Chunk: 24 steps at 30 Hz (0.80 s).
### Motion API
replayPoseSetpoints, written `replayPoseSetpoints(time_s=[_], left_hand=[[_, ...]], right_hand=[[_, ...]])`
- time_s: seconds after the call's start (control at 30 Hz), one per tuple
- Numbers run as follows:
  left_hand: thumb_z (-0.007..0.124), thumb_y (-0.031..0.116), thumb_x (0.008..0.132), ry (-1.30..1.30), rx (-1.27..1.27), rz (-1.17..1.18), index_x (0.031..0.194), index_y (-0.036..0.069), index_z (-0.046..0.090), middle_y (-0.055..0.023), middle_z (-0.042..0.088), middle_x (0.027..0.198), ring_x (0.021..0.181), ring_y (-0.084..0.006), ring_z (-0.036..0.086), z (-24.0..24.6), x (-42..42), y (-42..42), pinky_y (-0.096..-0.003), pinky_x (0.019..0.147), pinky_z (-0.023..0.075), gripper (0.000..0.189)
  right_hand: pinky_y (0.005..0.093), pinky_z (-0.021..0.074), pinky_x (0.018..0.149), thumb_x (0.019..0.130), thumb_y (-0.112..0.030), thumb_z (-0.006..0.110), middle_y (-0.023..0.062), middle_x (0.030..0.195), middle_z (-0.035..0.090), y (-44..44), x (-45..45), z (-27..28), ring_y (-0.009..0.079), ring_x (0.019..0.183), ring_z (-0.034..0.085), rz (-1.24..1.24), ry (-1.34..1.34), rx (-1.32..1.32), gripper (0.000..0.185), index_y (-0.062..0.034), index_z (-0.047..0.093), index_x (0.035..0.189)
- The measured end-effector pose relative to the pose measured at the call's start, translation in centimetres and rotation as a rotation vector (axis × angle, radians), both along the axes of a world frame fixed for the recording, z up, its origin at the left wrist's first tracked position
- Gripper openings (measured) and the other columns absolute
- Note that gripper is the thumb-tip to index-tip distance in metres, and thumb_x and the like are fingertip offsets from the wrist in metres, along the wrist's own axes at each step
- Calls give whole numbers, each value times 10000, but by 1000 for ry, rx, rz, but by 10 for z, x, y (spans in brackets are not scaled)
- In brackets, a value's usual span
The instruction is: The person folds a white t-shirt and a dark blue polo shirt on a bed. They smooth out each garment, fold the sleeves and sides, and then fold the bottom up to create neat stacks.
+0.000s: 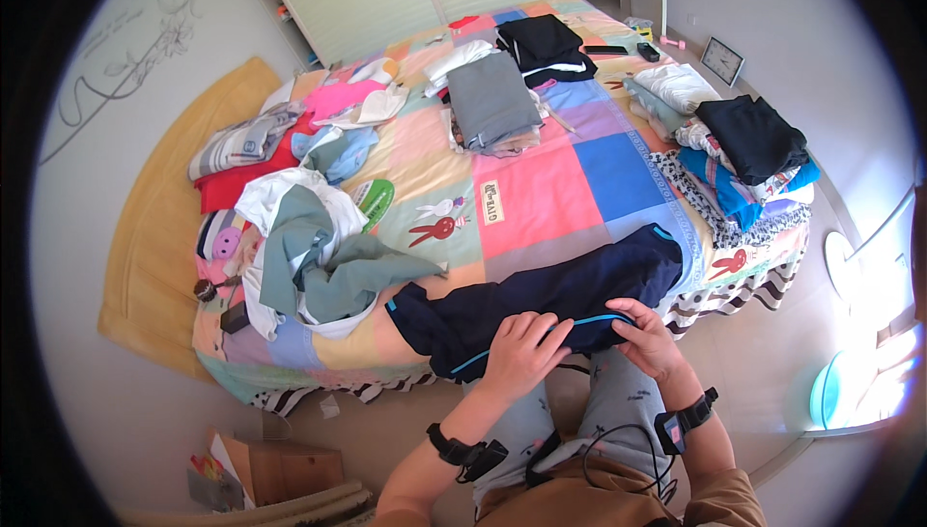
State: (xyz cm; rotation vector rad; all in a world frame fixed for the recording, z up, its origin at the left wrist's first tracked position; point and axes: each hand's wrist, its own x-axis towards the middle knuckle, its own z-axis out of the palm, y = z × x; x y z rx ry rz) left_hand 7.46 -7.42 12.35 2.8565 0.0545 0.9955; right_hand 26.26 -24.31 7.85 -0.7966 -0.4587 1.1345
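Observation:
A dark navy garment with bright blue piping (536, 277) lies lengthwise along the near edge of the bed. My left hand (529, 353) rests on its near edge, fingers bent over the cloth beside the piping; whether it grips is hard to tell. My right hand (644, 338) pinches the same edge between thumb and fingers, farther right. Left of the garment is a loose heap with a grey-green cloth (297, 252) and a white cloth (347, 212). Beyond it, a folded grey garment (492, 99) tops a stack in the middle of the bed.
The bed has a patchwork bedspread (536, 183). Black folded clothes (539, 41) lie at the far side. A stack topped by a black garment (753, 136) stands at right. Plaid cloth (250, 139) lies by the yellow headboard (166, 215). A wooden box (290, 469) is on the floor.

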Motion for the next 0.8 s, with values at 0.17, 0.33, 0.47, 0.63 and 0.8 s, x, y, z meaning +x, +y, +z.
replayPoseSetpoints(time_s=[0.17,0.33,0.47,0.63,0.8], left_hand=[[743,63,761,-124,44,38,1078,67,733,2,625,947,859,-184,596,1,14,4,-348,772,449,317],[762,58,751,-147,23,131,1084,70,733,-2,647,946,843,-201,604,1,7,15,-360,752,441,335],[755,57,760,-155,-1,145,1084,74,730,-4,657,958,846,-203,606,6,5,17,-363,749,438,326],[762,72,754,-145,13,103,1101,76,726,5,641,939,845,-195,599,15,8,10,-360,729,426,349],[780,72,734,-169,-37,6,1108,58,731,-13,659,962,836,-199,605,15,14,-9,-367,737,438,377]], right_hand=[[243,528,836,1020,-23,613,-22,1150,670,-5,5,-3,63,989,624,-85,25,-61,240,-83,644,1250],[224,502,857,1019,-63,637,-42,1070,665,2,1,-21,66,989,618,-60,152,11,209,-94,649,1225],[231,482,898,997,-92,679,-25,1100,665,7,-3,-17,82,1024,611,-48,148,86,261,-86,628,1252],[332,498,911,855,-187,814,57,1137,622,5,-10,23,202,1025,612,-334,-898,-76,437,-62,650,1241],[406,526,752,680,-160,840,111,1042,580,13,-26,49,312,943,594,-458,-1752,-143,473,-70,726,1129]])
